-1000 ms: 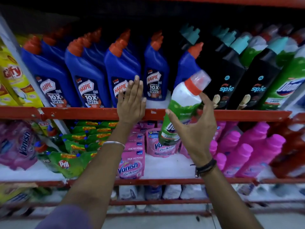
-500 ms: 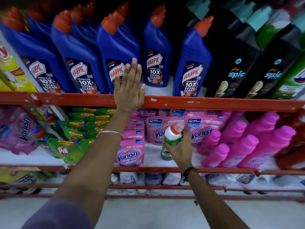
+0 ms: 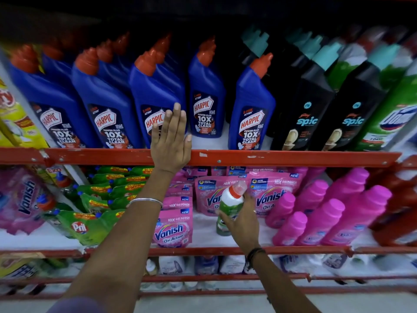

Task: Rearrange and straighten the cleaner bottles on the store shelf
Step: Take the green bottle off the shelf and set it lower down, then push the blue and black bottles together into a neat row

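Green-and-white cleaner bottle (image 3: 229, 206): white shoulder, orange collar, clear cap, green body with a dark base and a label too blurred to read. Tilted, cap toward 1 o'clock, standing on or just over the white middle shelf (image 3: 204, 231) in front of the pink Vanish pouches (image 3: 208, 195); contact with the shelf not clear. Gripped by right hand (image 3: 242, 219) from its 4 o'clock side, thumb across the front, fingers wrapped behind, dark band at the wrist.

Left hand (image 3: 170, 141) at 11 o'clock from the bottle, palm flat, fingers straight and close together, thumb out toward 3 o'clock, laid against the front of the third blue Harpic bottle (image 3: 155, 96) and crossing the red shelf rail (image 3: 270, 158). Silver bangle (image 3: 146, 201) on that wrist.

Counts, upper shelf front row: five blue Harpic bottles with orange caps, fourth one set back from the rail, more behind; two black Spic bottles (image 3: 306, 109) with teal caps at 1 o'clock, others behind; green-and-white bottles (image 3: 392, 116) at 2 o'clock, number unclear.

Middle shelf: at least six pink bottles (image 3: 325, 218) leaning at 3 o'clock; green Pril pouches (image 3: 90, 227) at 9 o'clock, too crowded to count
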The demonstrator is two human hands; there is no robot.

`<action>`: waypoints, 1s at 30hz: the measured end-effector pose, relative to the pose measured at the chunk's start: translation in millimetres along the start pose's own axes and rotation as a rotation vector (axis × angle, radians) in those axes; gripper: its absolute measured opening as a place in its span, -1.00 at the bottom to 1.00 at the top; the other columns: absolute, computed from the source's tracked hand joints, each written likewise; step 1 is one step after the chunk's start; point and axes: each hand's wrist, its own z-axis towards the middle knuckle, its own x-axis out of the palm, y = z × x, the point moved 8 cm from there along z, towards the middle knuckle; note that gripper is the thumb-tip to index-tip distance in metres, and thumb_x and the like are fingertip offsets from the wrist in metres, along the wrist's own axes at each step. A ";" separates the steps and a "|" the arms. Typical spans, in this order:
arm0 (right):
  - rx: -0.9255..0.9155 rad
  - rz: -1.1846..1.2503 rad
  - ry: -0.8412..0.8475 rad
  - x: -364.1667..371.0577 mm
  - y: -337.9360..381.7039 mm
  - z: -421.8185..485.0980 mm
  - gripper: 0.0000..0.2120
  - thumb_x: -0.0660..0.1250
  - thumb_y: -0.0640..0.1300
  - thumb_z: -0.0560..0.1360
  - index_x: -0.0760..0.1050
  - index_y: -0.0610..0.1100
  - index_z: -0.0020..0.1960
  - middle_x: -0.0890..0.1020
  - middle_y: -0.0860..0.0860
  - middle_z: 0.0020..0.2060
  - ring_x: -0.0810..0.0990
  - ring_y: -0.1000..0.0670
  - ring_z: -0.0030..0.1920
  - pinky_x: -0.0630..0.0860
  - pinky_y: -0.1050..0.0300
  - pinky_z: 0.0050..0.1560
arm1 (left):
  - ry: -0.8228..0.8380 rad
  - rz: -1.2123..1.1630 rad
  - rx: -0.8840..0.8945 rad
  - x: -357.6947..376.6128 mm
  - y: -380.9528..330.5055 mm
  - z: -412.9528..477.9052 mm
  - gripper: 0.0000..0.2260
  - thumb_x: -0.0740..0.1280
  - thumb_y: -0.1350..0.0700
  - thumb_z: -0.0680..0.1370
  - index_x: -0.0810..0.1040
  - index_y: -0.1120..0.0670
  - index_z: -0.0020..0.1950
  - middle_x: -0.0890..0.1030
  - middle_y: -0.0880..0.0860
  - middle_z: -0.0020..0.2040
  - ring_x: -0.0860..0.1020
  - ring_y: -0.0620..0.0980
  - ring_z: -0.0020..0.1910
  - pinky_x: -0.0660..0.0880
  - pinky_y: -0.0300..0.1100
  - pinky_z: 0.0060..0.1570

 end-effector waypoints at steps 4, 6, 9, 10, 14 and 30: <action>-0.027 0.113 -0.182 -38.9 29.9 6.5 -0.16 0.49 0.18 0.30 0.23 -0.21 0.39 0.36 -0.15 0.31 0.41 -0.07 0.28 0.47 -0.06 0.23 | -0.013 0.002 0.008 -1.5 -0.5 2.4 -0.47 -0.06 0.02 0.67 -0.14 0.12 0.60 -0.16 0.00 0.60 -0.16 -0.06 0.57 -0.28 -0.07 0.51; -0.099 0.167 -0.311 -65.9 60.8 16.4 -0.24 0.49 0.12 0.35 0.26 -0.23 0.37 0.35 -0.16 0.32 0.32 0.03 0.29 0.37 0.05 0.29 | -0.013 -0.002 0.005 -2.1 -0.1 2.4 -0.48 -0.06 0.02 0.67 -0.13 0.12 0.60 -0.15 0.00 0.60 -0.15 -0.05 0.57 -0.28 -0.07 0.51; -0.232 0.220 -0.447 -100.0 115.3 39.4 -0.27 0.49 0.05 0.38 0.24 -0.23 0.38 0.33 -0.15 0.32 0.26 0.08 0.31 0.21 0.28 0.33 | -0.017 -0.014 -0.001 -2.3 0.5 2.0 -0.48 -0.06 0.02 0.68 -0.13 0.12 0.60 -0.14 0.00 0.60 -0.14 -0.05 0.57 -0.27 -0.06 0.51; -0.253 0.209 -0.455 -105.0 129.7 50.3 -0.24 0.49 0.03 0.38 0.20 -0.24 0.40 0.32 -0.16 0.33 0.26 0.05 0.32 0.16 0.35 0.34 | -0.019 -0.017 -0.001 -2.1 0.7 2.2 -0.48 -0.06 0.02 0.68 -0.12 0.12 0.60 -0.13 0.01 0.60 -0.13 -0.05 0.57 -0.26 -0.06 0.51; -0.182 0.120 -0.397 -102.3 155.8 87.5 -0.01 0.51 0.04 0.35 -0.03 -0.33 0.48 0.21 -0.29 0.42 0.20 -0.18 0.42 0.15 0.18 0.39 | -0.025 -0.030 -0.002 -3.6 1.5 2.0 -0.48 -0.06 0.01 0.68 -0.11 0.12 0.60 -0.11 0.01 0.60 -0.11 -0.04 0.57 -0.24 -0.06 0.52; -0.194 -0.016 -0.480 -65.5 205.8 92.6 -0.02 0.54 0.29 0.14 0.24 -0.24 0.31 0.50 -0.16 0.18 0.53 -0.18 0.14 0.55 -0.06 -0.04 | -0.009 -0.074 -0.078 -2.2 8.9 0.1 -0.49 -0.08 0.02 0.68 -0.11 0.15 0.60 -0.12 0.04 0.60 -0.10 -0.03 0.57 -0.20 -0.03 0.52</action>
